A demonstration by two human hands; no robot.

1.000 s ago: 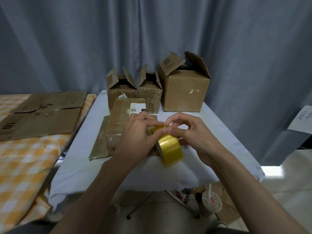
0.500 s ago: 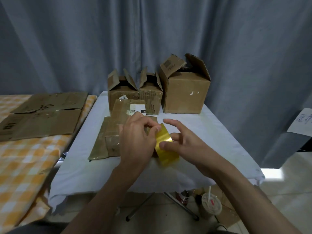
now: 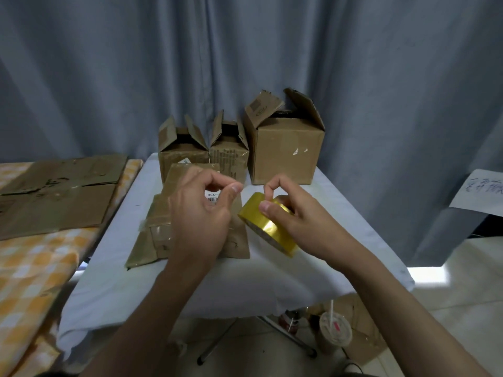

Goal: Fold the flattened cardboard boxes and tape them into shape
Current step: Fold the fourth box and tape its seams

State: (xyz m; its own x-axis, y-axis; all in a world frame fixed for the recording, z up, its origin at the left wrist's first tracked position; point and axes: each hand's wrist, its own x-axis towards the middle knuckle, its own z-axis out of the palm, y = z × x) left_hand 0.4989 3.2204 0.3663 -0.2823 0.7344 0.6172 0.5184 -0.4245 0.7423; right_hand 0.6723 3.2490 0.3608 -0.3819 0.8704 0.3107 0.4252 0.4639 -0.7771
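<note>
My right hand (image 3: 302, 221) grips a yellow tape roll (image 3: 268, 227) above the white table (image 3: 109, 257), its forefinger hooked over the roll's top edge. My left hand (image 3: 201, 221) hovers just left of the roll, with thumb and forefinger pinched together on what looks like the tape's clear free end. Under both hands lies a flattened cardboard box (image 3: 148, 240), partly hidden by my left hand. At the back of the table stand three folded boxes with open top flaps: a small box (image 3: 182, 156), a narrow box (image 3: 231, 159) and a large box (image 3: 285, 151).
More flattened cardboard (image 3: 54, 197) lies on the orange checked table (image 3: 32, 268) at the left. A grey curtain hangs behind. A lidded cup with a straw (image 3: 335, 333) stands on the floor under the table. A written paper sheet (image 3: 481, 191) hangs at the right.
Both hands were picking at the roll together. My left hand has since drawn away to the left with a pinch, and my right hand has turned the roll flatter.
</note>
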